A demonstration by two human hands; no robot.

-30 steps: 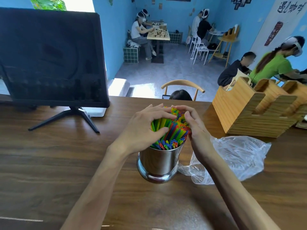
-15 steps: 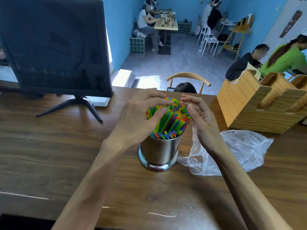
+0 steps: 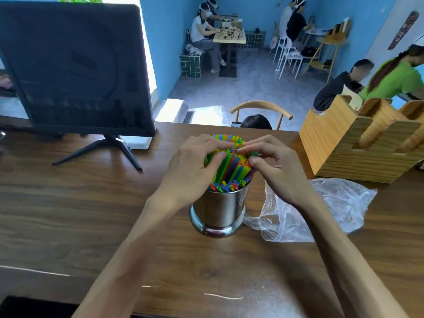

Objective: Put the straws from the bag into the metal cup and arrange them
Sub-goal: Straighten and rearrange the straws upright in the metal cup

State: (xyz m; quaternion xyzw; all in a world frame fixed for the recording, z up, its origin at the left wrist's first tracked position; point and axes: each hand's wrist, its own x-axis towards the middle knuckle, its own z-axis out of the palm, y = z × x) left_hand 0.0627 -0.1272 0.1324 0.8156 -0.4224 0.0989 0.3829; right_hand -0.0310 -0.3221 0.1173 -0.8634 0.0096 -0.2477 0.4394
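A shiny metal cup (image 3: pixel 219 207) stands on the wooden table, packed with many coloured straws (image 3: pixel 231 173) that fan out above its rim. My left hand (image 3: pixel 192 164) wraps the left side of the bundle, thumb across the front, fingers curled over the tops. My right hand (image 3: pixel 273 164) closes on the right side, its fingertips meeting the left hand's over the straw tops and its thumb pressing the bundle. The clear plastic bag (image 3: pixel 321 210) lies crumpled and flat to the right of the cup, partly behind my right forearm.
A dark monitor (image 3: pixel 73 70) on a stand occupies the table's back left. A wooden holder box (image 3: pixel 358 143) sits at the back right. Beyond the table's far edge are a chair (image 3: pixel 261 109) and seated people in a blue room.
My right hand, apart from the straws half a second ago, has closed back onto the bundle. Both hands' fingertips now meet over the straw tops. The cup and bag stay put.
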